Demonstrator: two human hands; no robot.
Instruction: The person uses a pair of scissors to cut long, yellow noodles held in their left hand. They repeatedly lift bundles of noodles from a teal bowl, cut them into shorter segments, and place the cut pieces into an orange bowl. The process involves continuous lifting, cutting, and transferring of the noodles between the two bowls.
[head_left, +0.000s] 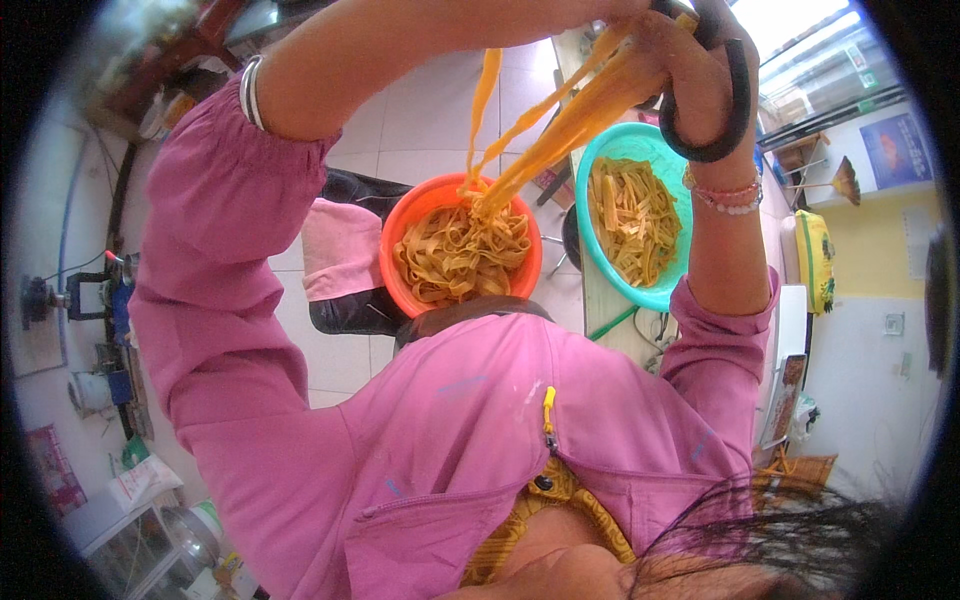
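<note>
Near the top edge, partly cut off, my left hand (660, 49) grips a bunch of long, flat noodle-like strips (559, 146). They hang down into an orange basin (534, 247) in front of my waist, where more loose strips (465, 259) lie coiled. My right hand (696, 112), at the upper right, has its thumb through the black loop handle of what look like scissors (739, 105); the blades are mostly hidden by the hands. Below my right hand, a turquoise basin (591, 247) holds shorter cut strips (634, 217).
The turquoise basin stands on a pale bench or table (606, 307), beside a green stick-like thing (613, 324). A pink cloth (341, 247) lies over something black left of the orange basin. Around is tiled floor (427, 112). A yellow bag (814, 259) is at the right wall.
</note>
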